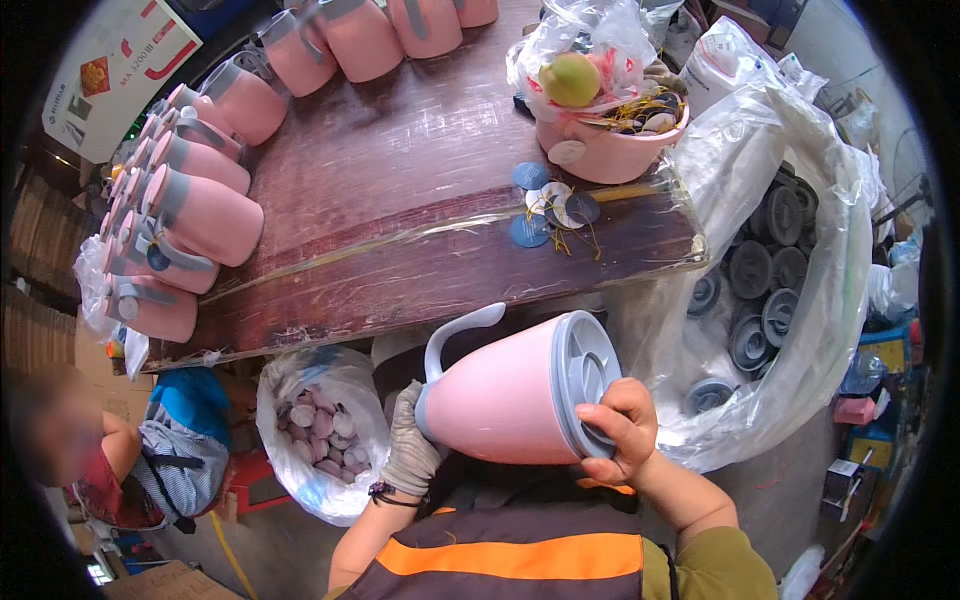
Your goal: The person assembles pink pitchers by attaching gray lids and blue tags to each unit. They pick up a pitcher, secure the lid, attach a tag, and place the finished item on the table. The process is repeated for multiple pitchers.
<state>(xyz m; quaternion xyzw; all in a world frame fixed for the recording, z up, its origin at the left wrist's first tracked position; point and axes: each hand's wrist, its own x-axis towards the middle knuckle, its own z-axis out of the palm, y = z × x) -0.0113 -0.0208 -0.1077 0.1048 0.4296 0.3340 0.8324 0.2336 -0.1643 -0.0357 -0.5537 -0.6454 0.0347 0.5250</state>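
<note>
A pink jug (495, 396) with a grey handle lies tilted on its side in front of my body, just off the table's near edge. My left hand (408, 435), in a light glove, is closed round the jug's base end. At the other end sits a round grey lid (588, 375) in the jug's mouth. My bare right hand (622, 430) is closed on the lid's rim, with the thumb over its face and some fingers hidden. The jug's handle (462, 328) points up toward the table.
Several pink jugs (215, 210) line the left and far sides of the brown table (390, 170). Tags (545, 215) with strings lie near a pink tub (600, 155) holding a green fruit. A bag of grey lids (690, 440) stands right; a bag of pink discs (270, 420) stands left. Another person's arm (120, 445) shows left.
</note>
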